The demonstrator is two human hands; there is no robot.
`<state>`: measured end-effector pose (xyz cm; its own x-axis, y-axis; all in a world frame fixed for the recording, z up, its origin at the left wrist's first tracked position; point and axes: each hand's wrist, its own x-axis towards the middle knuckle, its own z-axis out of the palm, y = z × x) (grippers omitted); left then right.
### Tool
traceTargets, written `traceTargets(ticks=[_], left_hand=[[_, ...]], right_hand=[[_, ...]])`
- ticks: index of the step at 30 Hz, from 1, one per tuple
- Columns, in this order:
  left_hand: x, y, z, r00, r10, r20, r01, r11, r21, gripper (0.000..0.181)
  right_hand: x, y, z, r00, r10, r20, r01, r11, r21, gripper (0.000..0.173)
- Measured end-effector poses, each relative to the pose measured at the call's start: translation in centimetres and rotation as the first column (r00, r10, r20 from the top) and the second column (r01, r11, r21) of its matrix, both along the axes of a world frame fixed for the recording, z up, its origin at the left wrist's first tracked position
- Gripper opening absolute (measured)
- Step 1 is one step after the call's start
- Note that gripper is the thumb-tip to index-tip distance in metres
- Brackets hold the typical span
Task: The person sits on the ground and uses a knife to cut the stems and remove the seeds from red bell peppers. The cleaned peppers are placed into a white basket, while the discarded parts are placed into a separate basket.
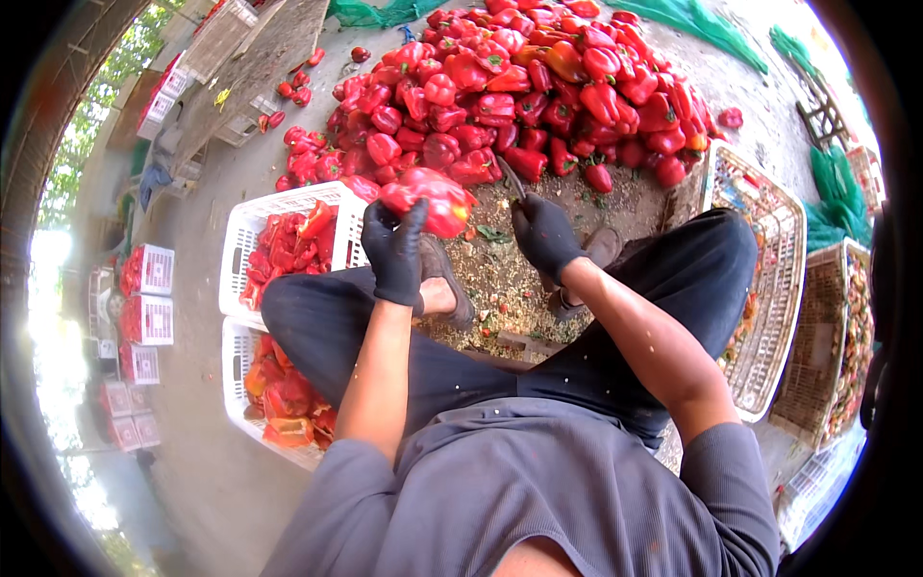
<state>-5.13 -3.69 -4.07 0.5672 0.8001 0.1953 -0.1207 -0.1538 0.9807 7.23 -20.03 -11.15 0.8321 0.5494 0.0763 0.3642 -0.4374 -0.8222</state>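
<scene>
My left hand (pixel 395 252), in a black glove, grips a large red bell pepper (pixel 431 200) above my left shoe. The pepper looks whole, with a yellow-green patch on its lower right side. In my right hand (pixel 544 234), also gloved in black, is a knife (pixel 512 178), its short dark blade pointing up and left, apart from the pepper. Beyond both hands rises a big heap of red bell peppers (pixel 497 108) on the floor. By my left knee, a white plastic crate (pixel 285 196) contains cut red pepper pieces (pixel 288 245).
Behind that crate stands a second white crate (pixel 232 375) with red and orange pieces. To my right are a dirty white crate (pixel 782 317) with scraps and a fuller crate (pixel 807 360). Seeds and scraps (pixel 497 288) litter the floor between my shoes. Stacked crates (pixel 155 321) stand far left.
</scene>
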Motion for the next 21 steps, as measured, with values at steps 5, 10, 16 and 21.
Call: traceTargets(ticks=[5,10,16,21], left_hand=[[-0.3,-1.1,-1.4,0.987,-0.157,-0.021,0.159,0.979,0.128,0.047],[-0.4,-0.9,-1.7,0.973,-0.201,-0.114,0.221,0.955,0.2,0.047],[-0.5,-0.5,-1.4,0.983,-0.186,-0.006,0.186,0.982,-0.025,0.036],[-1.3,3.7,1.0,0.961,-0.182,0.209,0.226,0.952,-0.208,0.023]], right_hand=[[-2.8,-1.5,6.8,0.943,0.332,-0.042,-0.309,0.913,0.267,0.015],[-3.1,-2.1,7.2,0.916,0.342,-0.211,-0.263,0.907,0.329,0.015],[-3.8,-2.3,6.0,0.893,0.436,-0.11,-0.418,0.896,0.15,0.019],[-5.2,-5.4,1.1,0.79,0.613,0.01,-0.607,0.786,-0.119,0.024]])
